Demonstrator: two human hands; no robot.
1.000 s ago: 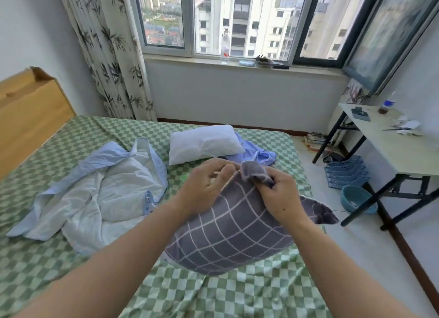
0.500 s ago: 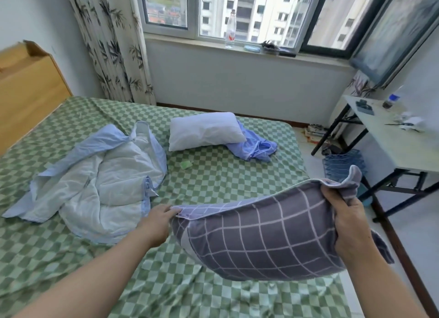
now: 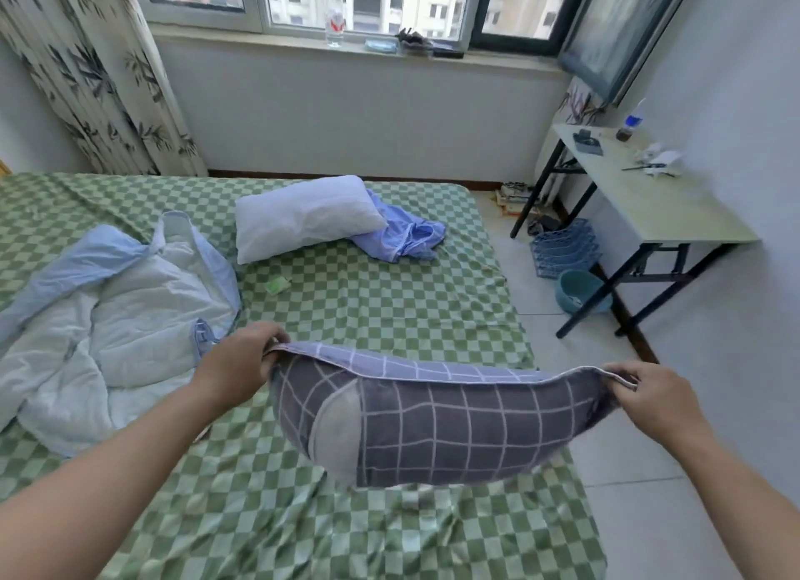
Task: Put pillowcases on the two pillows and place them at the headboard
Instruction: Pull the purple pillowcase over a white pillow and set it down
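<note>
A pillow in a grey pillowcase with a white grid [image 3: 441, 423] hangs above the green checked bed [image 3: 389, 302]. My left hand [image 3: 236, 363] grips its left top corner and my right hand [image 3: 649, 400] grips its right top corner, stretching the open edge between them. A patch of pale pillow shows at the lower left of the case. A bare white pillow [image 3: 303, 216] lies further up the bed, resting partly on a crumpled blue pillowcase [image 3: 402, 237]. The headboard is out of view to the left.
A rumpled light-blue quilt [image 3: 112, 315] covers the bed's left side. A small green item [image 3: 277, 285] lies near it. To the right stand a folding table [image 3: 649, 203], a blue rack [image 3: 562, 255] and a teal basin [image 3: 580, 291] on the tiled floor.
My hands went from pinching together at one corner to spreading wide apart along the case's top edge. The grey-cased pillow now hangs stretched between them, lower and more level.
</note>
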